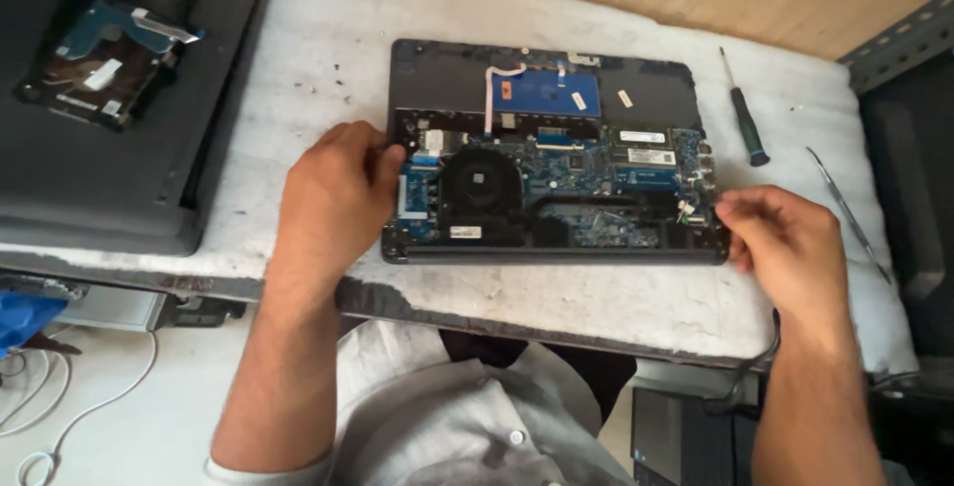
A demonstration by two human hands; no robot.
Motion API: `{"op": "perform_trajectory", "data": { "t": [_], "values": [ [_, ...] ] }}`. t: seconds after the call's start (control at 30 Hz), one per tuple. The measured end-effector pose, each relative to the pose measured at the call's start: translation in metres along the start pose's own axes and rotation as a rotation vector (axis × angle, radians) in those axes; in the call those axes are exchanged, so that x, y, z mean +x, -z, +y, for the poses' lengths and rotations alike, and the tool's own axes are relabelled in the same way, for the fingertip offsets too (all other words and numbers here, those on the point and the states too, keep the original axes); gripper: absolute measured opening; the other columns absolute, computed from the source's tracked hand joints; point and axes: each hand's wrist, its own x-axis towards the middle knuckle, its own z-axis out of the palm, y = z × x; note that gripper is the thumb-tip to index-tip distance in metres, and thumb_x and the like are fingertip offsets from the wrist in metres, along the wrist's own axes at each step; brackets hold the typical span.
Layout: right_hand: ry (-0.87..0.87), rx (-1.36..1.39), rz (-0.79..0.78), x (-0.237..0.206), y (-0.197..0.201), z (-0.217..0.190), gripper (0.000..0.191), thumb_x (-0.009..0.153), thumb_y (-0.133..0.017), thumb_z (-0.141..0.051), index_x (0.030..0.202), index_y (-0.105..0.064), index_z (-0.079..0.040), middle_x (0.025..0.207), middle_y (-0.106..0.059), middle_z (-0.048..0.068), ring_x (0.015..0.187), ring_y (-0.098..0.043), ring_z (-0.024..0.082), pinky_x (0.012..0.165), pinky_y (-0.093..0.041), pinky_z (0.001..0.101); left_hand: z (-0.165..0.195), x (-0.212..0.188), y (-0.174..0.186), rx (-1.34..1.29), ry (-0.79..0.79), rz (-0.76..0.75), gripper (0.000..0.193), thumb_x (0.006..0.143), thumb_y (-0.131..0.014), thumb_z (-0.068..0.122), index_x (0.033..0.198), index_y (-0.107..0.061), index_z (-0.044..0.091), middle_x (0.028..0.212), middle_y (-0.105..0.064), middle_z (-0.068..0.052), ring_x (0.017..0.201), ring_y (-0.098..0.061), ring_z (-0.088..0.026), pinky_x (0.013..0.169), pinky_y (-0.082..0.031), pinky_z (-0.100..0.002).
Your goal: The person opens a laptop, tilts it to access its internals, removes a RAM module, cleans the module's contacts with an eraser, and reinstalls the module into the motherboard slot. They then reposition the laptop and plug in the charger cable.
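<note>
1. From my feed, the opened laptop (553,153) lies flat in the middle of the white padded surface (298,59), bottom cover off, with the round black fan (480,184) and the blue circuit board (586,163) in plain view.
2. Left hand (333,193) sits on the laptop's left edge, fingers curled over the rim and touching it next to the fan. That grip is clenched on the chassis edge, no tool in it.
3. Right hand (785,238) is at the right front corner, thumb and forefinger pinched together right at the edge of the board. Can't tell if there's something tiny between them, too small to make out.
4. A green-handled screwdriver (743,113) lies just right of the laptop, and a thin metal pry tool (848,213) lies further right, both untouched.
5. Far left, a bare hard drive (104,64) rests on a dark laptop lid (129,178).
</note>
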Motion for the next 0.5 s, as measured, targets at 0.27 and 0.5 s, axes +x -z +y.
{"op": "perform_trajectory", "data": {
  "t": [0.27, 0.5],
  "values": [
    [0.234, -0.478, 0.095, -0.025, -0.006, -0.066, 0.017, 0.096, -0.076, -0.009, 0.105, -0.074, 0.005, 0.076, -0.069, 0.009, 0.063, -0.060, 0.012, 0.056, -0.045, 0.0262, 0.011, 0.001, -0.007, 0.038, 0.026, 0.036, 0.014, 0.099, -0.068, 0.013, 0.101, -0.071, 0.000, 0.091, -0.071, -0.020, 0.077, -0.068, -0.039, 0.068, -0.053, -0.047],
    [1.116, -0.360, -0.137, -0.093, 0.003, -0.115, 0.016, 0.096, -0.076, -0.008, 0.106, -0.075, 0.004, 0.081, -0.071, 0.009, 0.068, -0.062, 0.012, 0.059, -0.047, 0.0258, 0.014, 0.006, -0.014, 0.073, 0.018, 0.020, 0.015, 0.101, -0.068, 0.013, 0.106, -0.072, 0.001, 0.094, -0.071, -0.018, 0.077, -0.067, -0.037, 0.068, -0.053, -0.045]
  ]
}}
